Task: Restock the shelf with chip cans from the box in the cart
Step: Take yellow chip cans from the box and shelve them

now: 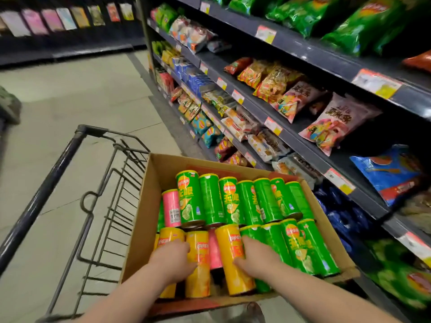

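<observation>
Along the box's (137,231) near edge, green cans (275,201) crowd the yellow cans (233,259); left hand (172,259) and right hand (258,259) each grasp one.

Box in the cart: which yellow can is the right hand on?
The rightmost yellow can, bordering the green cans. The right hand wraps its right side; the left hand rests on the other yellow cans, past a pink can.

Just one view, from up on the head, looking forward and down. Very close above the open brown cardboard box (142,220) in the dark wire cart (109,183). Tilted a bit, with the long dark snack shelf (291,136) running along the right side.
</observation>
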Action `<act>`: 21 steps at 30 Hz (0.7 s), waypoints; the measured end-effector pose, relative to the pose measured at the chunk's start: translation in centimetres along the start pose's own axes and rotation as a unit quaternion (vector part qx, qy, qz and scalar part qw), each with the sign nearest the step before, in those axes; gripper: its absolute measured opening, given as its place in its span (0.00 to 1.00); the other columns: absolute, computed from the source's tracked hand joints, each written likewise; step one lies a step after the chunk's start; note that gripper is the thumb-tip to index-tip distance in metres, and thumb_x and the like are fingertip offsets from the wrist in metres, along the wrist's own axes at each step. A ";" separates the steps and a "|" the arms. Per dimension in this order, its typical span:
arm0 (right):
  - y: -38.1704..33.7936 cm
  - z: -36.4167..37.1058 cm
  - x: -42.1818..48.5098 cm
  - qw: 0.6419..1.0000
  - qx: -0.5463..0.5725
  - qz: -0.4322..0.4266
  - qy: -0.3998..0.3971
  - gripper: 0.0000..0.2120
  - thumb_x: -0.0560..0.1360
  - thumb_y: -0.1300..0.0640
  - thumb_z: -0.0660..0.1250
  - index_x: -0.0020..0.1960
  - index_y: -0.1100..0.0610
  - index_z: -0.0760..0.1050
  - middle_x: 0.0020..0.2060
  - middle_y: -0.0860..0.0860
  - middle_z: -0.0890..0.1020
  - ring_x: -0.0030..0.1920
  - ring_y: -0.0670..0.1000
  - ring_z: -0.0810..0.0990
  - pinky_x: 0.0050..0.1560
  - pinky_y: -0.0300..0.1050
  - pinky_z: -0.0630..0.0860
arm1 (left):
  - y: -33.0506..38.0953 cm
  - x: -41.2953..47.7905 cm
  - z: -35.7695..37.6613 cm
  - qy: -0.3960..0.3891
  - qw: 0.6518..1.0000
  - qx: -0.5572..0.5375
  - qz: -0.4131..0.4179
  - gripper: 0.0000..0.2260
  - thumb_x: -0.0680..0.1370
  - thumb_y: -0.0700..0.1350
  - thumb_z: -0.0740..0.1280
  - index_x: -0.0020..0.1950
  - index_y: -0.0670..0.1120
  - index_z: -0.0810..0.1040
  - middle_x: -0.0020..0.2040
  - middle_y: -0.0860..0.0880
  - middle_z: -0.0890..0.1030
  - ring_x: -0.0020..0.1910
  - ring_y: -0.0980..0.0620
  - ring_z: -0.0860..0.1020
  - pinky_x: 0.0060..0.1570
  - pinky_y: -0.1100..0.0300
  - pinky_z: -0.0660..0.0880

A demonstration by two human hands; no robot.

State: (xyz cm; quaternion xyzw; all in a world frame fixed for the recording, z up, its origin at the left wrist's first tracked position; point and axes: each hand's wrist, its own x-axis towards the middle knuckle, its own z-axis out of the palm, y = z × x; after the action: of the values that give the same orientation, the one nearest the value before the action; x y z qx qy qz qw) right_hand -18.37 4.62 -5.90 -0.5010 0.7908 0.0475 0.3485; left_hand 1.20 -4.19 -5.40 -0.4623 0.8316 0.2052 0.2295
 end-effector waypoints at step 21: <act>-1.0 1.0 2.5 0.997 0.070 0.028 0.014 0.45 0.66 0.40 0.73 0.73 0.55 0.54 0.65 0.53 0.69 0.65 0.55 0.72 0.58 0.48 0.72 | 3.1 1.0 1.9 -0.020 0.972 -0.187 -0.138 0.31 0.76 0.55 0.66 0.74 0.46 0.60 0.70 0.45 0.70 0.67 0.47 0.70 0.62 0.58 0.69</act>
State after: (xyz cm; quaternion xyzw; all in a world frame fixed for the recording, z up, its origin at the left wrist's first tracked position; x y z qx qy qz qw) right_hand -17.71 2.65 -7.88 -0.4540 0.8107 -0.0052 0.3697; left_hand -1.62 -2.35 -7.10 -0.6033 0.7017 0.3325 0.1816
